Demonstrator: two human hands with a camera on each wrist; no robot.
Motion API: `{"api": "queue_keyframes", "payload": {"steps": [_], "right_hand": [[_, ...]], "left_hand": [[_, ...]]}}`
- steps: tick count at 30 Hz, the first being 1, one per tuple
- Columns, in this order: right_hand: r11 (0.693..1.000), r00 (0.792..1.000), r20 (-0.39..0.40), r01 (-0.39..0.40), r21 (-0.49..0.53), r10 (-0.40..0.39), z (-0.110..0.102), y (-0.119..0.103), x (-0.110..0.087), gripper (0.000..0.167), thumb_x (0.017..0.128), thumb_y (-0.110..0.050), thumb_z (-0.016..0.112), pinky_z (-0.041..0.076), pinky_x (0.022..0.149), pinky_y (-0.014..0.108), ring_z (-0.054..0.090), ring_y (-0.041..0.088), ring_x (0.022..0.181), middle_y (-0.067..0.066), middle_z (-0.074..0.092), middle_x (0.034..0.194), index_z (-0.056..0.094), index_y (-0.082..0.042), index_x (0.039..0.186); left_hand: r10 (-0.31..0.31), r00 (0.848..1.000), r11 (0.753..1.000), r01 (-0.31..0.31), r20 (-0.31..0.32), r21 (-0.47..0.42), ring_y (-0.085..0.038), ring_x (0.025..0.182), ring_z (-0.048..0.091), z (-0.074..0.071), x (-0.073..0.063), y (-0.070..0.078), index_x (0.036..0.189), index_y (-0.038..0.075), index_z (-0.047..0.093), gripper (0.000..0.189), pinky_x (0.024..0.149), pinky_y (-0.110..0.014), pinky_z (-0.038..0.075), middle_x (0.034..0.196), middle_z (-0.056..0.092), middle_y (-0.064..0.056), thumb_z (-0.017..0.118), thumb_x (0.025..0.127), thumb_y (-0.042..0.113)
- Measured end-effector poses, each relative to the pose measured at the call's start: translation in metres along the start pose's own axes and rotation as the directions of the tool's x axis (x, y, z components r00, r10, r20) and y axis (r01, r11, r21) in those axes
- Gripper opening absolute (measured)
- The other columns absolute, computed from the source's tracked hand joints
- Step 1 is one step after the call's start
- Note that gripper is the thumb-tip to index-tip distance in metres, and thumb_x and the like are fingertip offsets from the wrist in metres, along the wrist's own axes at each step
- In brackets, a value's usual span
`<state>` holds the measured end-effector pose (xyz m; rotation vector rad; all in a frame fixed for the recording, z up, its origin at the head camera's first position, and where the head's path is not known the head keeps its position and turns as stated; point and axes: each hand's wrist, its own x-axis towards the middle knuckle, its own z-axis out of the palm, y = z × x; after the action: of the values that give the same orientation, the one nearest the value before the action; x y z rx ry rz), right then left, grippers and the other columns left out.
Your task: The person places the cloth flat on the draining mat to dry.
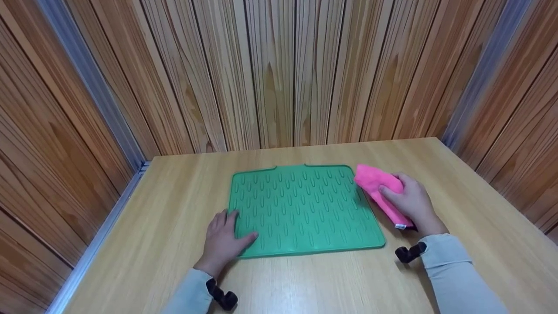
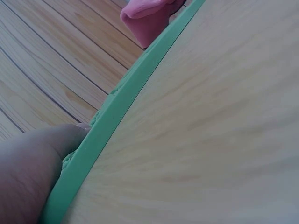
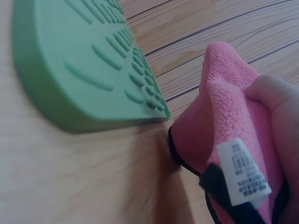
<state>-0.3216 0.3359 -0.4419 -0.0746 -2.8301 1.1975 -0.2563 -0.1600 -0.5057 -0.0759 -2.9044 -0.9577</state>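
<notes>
A green mat [image 1: 301,209] with raised oval ridges and a notch in its far edge lies flat on the table. My left hand [image 1: 224,240] rests on its near left corner, fingers straight and spread, thumb on the ridged surface. In the left wrist view the thumb [image 2: 42,158] lies over the mat's raised edge [image 2: 112,116]. My right hand [image 1: 414,198] grips a folded pink cloth [image 1: 377,183] just beyond the mat's right edge. The right wrist view shows the cloth's fuzzy pile, dark trim and a white printed label [image 3: 243,172], with the thumb pressed into its fold.
The light wooden table [image 1: 183,187] extends around the mat on every side. Wood-plank walls [image 1: 274,78] stand behind and at both sides, with metal strips [image 1: 100,91] in the corners. Each wrist carries a small black camera mount [image 1: 409,253].
</notes>
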Motion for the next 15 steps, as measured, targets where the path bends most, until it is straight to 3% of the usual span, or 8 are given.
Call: {"api": "queue_keyframes", "payload": {"steps": [15], "right_hand": [[0.999, 0.999, -0.033, 0.038, 0.02, -0.038, 0.012, -0.022, 0.0, 0.072, 0.109, -0.047, 0.07, 0.054, 0.099, 0.043, 0.062, 0.037, 0.121, 0.028, 0.064, 0.149, 0.051, -0.004, 0.163]], "left_hand": [[0.007, 1.0, 1.0, -0.007, -0.005, -0.01, -0.058, 0.169, 0.026, 0.001, -0.001, 0.001, 0.169, -0.001, 0.044, 0.097, 0.139, -0.074, 0.018, 0.178, 0.033, -0.036, 0.079, 0.096, 0.054]]}}
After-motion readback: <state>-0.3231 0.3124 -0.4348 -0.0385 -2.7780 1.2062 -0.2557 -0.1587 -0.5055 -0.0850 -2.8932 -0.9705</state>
